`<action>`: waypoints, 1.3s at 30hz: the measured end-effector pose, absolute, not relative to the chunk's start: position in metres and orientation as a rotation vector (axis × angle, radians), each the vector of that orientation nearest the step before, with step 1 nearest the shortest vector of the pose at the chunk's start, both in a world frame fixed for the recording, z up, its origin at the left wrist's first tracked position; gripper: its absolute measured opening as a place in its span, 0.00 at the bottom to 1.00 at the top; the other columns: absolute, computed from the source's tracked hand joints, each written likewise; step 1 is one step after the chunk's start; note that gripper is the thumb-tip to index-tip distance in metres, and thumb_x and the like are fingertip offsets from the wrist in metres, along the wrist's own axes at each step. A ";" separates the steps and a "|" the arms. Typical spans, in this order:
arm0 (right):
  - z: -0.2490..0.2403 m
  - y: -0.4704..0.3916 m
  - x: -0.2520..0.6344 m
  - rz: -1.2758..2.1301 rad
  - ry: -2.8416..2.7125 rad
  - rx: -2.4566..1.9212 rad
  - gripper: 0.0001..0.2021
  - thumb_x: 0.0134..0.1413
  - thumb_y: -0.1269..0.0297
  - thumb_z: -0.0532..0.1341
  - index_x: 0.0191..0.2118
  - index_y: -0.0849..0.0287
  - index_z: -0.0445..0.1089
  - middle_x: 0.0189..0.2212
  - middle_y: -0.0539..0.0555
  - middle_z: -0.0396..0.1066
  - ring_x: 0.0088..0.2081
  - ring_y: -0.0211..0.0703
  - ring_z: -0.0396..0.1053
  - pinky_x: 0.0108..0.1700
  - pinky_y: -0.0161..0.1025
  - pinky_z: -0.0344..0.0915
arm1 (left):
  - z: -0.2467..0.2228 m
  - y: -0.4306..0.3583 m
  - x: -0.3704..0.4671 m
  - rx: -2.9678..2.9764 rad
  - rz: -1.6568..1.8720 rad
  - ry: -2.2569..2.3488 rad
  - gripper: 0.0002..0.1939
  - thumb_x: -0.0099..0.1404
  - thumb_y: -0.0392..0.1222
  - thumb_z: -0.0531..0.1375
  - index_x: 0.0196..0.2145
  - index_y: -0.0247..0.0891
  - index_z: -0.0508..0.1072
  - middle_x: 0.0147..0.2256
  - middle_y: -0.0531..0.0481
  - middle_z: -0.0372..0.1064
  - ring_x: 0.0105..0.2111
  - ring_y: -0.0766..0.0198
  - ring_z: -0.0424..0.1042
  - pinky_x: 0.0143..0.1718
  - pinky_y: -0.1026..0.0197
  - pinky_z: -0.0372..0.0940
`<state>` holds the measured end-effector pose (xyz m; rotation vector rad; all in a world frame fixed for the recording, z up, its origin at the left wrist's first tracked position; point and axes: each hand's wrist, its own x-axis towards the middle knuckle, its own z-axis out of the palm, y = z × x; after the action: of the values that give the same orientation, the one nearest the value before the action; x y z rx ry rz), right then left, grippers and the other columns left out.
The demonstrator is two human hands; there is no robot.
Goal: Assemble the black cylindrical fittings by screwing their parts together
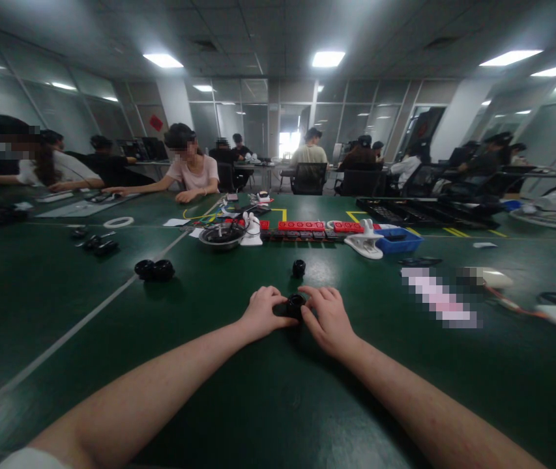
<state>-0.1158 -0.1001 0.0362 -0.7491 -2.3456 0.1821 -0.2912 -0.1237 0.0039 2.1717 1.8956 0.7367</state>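
Both hands, left hand (263, 314) & right hand (327, 318), grasp black ring (295, 305) (axis approx. upright, opening up).

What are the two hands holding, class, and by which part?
A small black round part, on the green table. The left hand and right hand grip it by its opposite sides with the fingertips.

Table (268, 404): dark green, crossed by a pale grey line and yellow markings. Small round part (295, 305) between the hands: black. Tray (399, 242): blue; row of blocks (302, 225): red.
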 end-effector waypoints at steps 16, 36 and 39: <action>0.035 -0.096 -0.118 0.134 -2.373 -0.863 0.15 0.55 0.63 0.48 0.47 0.63 0.59 0.29 0.54 0.67 0.36 0.45 0.59 0.40 0.42 0.52 | 0.007 -0.125 -0.291 2.154 0.711 1.882 0.22 0.45 0.59 0.59 0.35 0.43 0.72 0.35 0.51 0.60 0.37 0.60 0.58 0.38 0.58 0.56; 0.030 -0.092 -0.123 0.046 -2.435 -0.925 0.16 0.55 0.60 0.48 0.45 0.63 0.60 0.36 0.57 0.67 0.37 0.46 0.59 0.40 0.42 0.53 | 0.005 -0.124 -0.290 2.204 0.709 1.871 0.23 0.46 0.60 0.58 0.35 0.43 0.71 0.34 0.52 0.61 0.37 0.60 0.58 0.38 0.58 0.55; 0.031 -0.092 -0.124 0.019 -2.433 -0.937 0.16 0.53 0.58 0.51 0.44 0.62 0.61 0.36 0.57 0.67 0.38 0.46 0.59 0.40 0.42 0.53 | 0.006 -0.125 -0.290 2.204 0.697 1.872 0.22 0.47 0.60 0.58 0.35 0.43 0.71 0.35 0.51 0.61 0.37 0.60 0.58 0.38 0.58 0.55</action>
<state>-0.1239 -0.0917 0.0308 -0.9372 -2.4334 0.0186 -0.2899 -0.1250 0.0058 2.2045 1.8717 0.6969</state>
